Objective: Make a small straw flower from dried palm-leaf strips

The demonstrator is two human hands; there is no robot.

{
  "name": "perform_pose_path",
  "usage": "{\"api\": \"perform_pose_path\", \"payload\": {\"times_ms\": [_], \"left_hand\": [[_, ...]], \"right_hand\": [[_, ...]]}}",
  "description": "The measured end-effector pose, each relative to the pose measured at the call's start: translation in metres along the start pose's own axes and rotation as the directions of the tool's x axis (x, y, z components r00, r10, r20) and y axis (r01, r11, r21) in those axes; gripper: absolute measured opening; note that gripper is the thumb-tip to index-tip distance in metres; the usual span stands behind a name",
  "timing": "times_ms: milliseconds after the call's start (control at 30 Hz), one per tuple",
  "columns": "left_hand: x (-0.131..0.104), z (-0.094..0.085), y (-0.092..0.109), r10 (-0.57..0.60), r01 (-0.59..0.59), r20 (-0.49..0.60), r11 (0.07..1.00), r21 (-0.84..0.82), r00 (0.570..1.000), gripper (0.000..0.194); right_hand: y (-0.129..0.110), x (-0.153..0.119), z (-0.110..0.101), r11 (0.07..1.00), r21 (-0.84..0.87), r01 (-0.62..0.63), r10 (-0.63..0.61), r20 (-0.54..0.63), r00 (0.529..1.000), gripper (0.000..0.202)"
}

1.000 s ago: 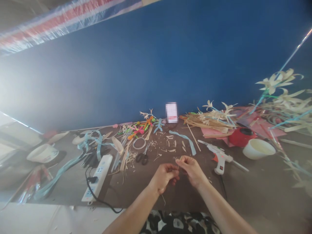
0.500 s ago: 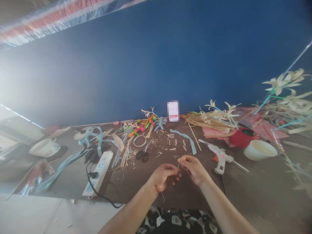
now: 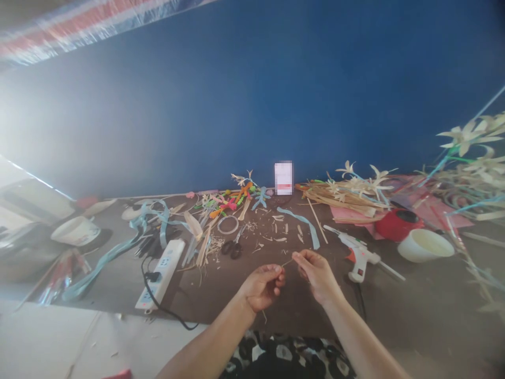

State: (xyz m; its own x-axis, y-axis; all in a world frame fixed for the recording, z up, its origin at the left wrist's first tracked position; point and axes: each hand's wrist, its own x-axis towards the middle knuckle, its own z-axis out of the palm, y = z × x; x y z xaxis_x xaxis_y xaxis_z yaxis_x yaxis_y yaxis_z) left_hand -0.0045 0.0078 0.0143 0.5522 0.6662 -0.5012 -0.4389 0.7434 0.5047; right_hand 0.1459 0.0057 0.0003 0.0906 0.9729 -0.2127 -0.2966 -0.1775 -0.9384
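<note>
Low over the dark table, my left hand (image 3: 263,286) is closed, thumb against fingers, on a thin pale strand (image 3: 288,262). A loose tail of what looks like the same strand hangs below this hand. My right hand (image 3: 313,272) pinches the strand's other end, a short way to the right. Between the two hands the strand runs slightly slanted; its exact material is too small to tell. Black-handled scissors (image 3: 232,248) lie beyond my left hand. To the right of my right hand rests a white glue gun (image 3: 358,256) with a glue stick in its back.
A white power strip (image 3: 164,271) with a black plug and cable lies left. Pale blue ribbon (image 3: 98,271) trails beside it. A cream cup (image 3: 425,246) and a red container (image 3: 397,223) stand right, near pale handmade flowers (image 3: 469,136). Small scraps (image 3: 279,230) litter the table ahead.
My hands have moved slightly apart, and the strand between them shows longer and lies flatter. The view has shifted a little.
</note>
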Motion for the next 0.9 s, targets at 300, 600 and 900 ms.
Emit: {"api": "perform_pose_path", "payload": {"times_ms": [300,600,900], "left_hand": [[0.010,-0.001,-0.005,0.200,-0.219,-0.201,0.973,-0.078,0.959,0.022],[0.003,0.002,-0.005,0.503,-0.293,-0.063,0.596,0.748,0.862,0.026],[0.005,-0.007,-0.003,0.417,-0.203,-0.048,0.536,0.819,0.908,0.024]], "right_hand": [[-0.005,-0.017,0.007,0.811,-0.503,0.298,-0.307,0.068,0.949,0.019],[-0.027,-0.024,0.007,0.601,-0.661,0.450,-0.332,0.305,0.892,0.013],[-0.017,-0.012,0.004,0.766,-0.558,0.319,-0.194,0.273,0.942,0.013]]}}
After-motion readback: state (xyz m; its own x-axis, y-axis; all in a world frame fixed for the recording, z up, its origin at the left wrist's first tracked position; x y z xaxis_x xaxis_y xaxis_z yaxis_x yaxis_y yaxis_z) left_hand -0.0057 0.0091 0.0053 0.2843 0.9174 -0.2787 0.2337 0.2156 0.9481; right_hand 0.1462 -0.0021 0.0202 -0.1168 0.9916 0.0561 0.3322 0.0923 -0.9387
